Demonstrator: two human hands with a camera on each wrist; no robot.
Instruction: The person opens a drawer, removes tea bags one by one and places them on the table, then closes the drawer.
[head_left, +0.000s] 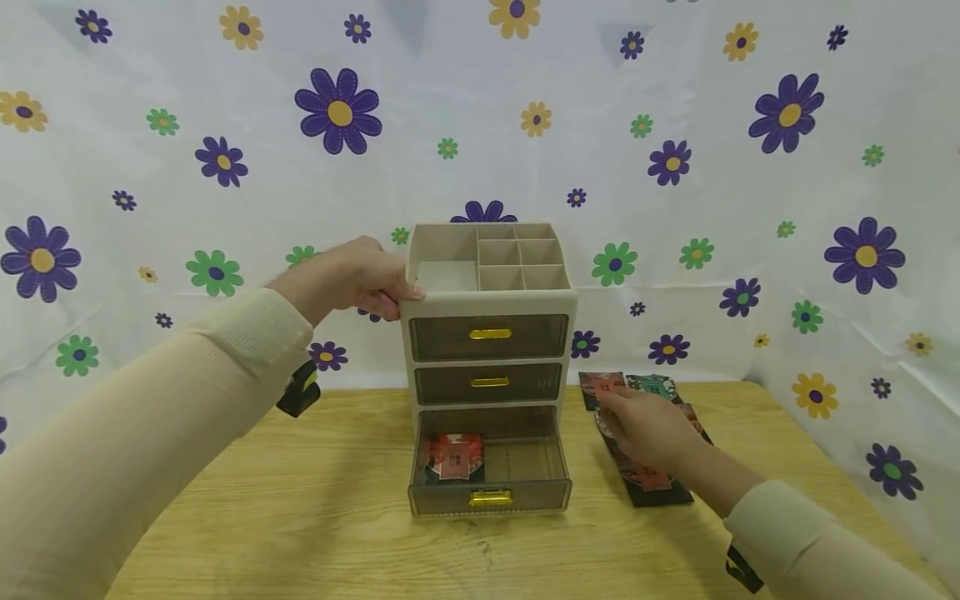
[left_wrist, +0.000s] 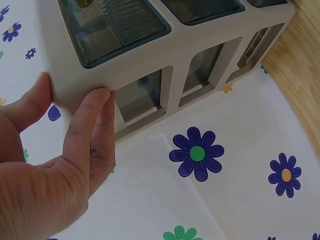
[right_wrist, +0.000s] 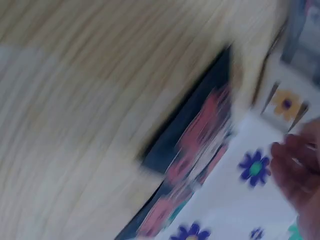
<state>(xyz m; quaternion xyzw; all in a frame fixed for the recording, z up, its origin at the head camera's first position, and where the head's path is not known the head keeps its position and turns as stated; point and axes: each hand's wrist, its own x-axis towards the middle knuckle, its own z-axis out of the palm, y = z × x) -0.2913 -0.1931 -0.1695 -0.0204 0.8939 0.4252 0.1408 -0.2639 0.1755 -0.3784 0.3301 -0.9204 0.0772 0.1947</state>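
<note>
A beige desktop drawer organizer (head_left: 487, 298) stands upright on the table, its bottom drawer (head_left: 438, 502) pulled out. Inside that drawer, on the left, lies a red and dark flat packet (head_left: 455, 457). My left hand (head_left: 367, 271) holds the organizer's upper left corner; in the left wrist view the thumb and fingertips of the left hand (left_wrist: 75, 155) pinch its edge. To the organizer's right, my right hand (head_left: 652, 429) is over several flat packets (head_left: 660, 497) with red, green and black print. Loosely bent fingers show on the right hand (right_wrist: 300, 170), with nothing between them.
Two upper drawers with smoky fronts (head_left: 442, 337) and gold handles are closed. Open compartments (head_left: 446, 273) of different sizes form the organizer's top. A white flowered cloth (head_left: 480, 100) hangs behind the wooden table (head_left: 337, 500).
</note>
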